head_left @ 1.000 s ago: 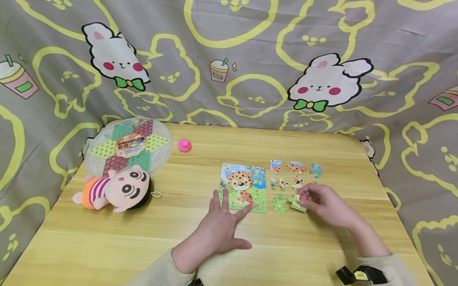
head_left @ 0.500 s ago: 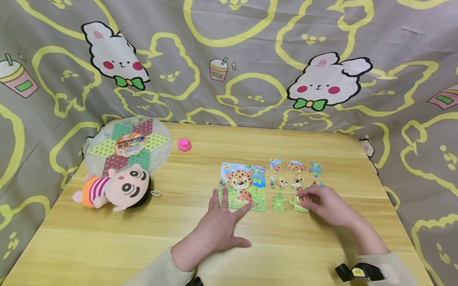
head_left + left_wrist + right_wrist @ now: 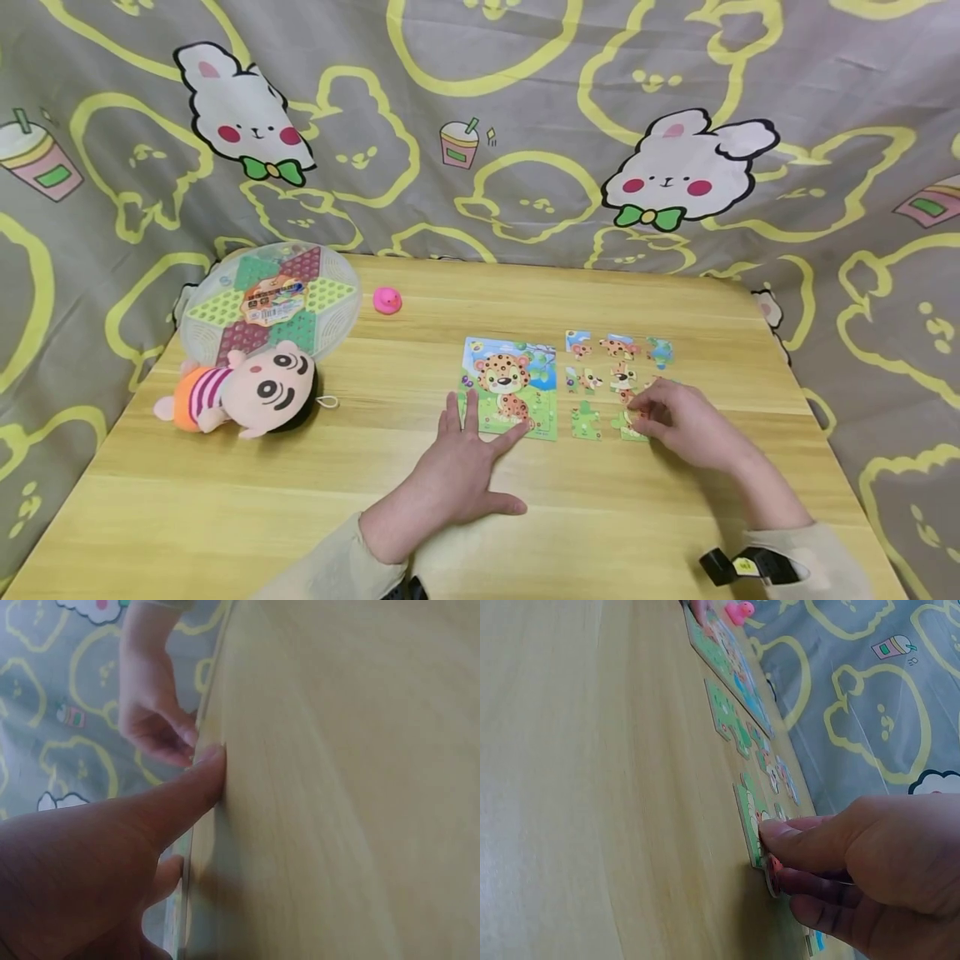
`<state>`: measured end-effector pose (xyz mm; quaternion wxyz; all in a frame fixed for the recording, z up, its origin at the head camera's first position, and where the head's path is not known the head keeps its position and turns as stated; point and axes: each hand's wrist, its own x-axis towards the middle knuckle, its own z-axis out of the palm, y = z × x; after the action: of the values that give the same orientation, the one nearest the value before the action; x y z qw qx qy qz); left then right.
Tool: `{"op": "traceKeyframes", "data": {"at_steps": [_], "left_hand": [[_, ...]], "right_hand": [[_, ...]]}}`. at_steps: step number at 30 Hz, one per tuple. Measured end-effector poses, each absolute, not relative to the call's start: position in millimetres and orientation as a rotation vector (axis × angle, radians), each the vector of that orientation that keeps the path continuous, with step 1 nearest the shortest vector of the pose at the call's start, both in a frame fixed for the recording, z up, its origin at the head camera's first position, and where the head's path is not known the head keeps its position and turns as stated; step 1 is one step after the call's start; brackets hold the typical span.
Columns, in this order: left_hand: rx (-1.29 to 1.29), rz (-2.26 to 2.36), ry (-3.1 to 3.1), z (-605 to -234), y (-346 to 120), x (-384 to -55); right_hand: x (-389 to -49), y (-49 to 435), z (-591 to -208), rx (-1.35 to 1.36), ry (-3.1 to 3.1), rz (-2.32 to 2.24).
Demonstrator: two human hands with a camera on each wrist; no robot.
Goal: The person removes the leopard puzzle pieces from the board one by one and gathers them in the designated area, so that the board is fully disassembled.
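Observation:
My left hand (image 3: 457, 475) lies with fingers spread and fingertips on the lower part of a leopard puzzle board (image 3: 506, 375). My right hand (image 3: 693, 427) pinches a green puzzle piece (image 3: 748, 819) between thumb and fingers, low over the table, in the bottom row of loose pieces. Left of it lies another green puzzle piece (image 3: 585, 422). Above are a leopard-face piece (image 3: 623, 379) and a piece with part of the face (image 3: 583, 381). Blue-topped pieces (image 3: 618, 347) form the far row. My right fingers partly cover pieces at the row's right end.
At the left, a plush doll (image 3: 262, 392) lies against a round Chinese checkers board (image 3: 337, 329). A pink rubber duck (image 3: 387, 301) sits farther back on the wooden table (image 3: 315, 508). A patterned grey curtain (image 3: 540, 108) encloses the back and sides.
The puzzle piece in my right hand has turned from tilted to nearly straight and shifted slightly right. My left hand has stayed in place on the board.

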<state>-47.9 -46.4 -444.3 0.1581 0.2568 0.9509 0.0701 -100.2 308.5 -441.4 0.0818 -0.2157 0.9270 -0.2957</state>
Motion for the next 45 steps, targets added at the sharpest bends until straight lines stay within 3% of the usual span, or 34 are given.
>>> {"op": "traceKeyframes", "data": {"at_steps": [9,25,45], "left_hand": [[0.728,0.229,2.72,-446.1,-48.5,-49.2],[0.751,0.225,2.712,-445.3,-48.5,-50.0],[0.748,0.2,2.717,-446.7,-47.4,-47.9]], "right_hand": [[-102.9,288.0,-435.8,-0.721,2.837,-0.955],[-117.8,203.1,-438.2,-0.906,2.67,-0.797],[-118.9,187.0,-444.0,-0.789,2.654,-0.818]]}}
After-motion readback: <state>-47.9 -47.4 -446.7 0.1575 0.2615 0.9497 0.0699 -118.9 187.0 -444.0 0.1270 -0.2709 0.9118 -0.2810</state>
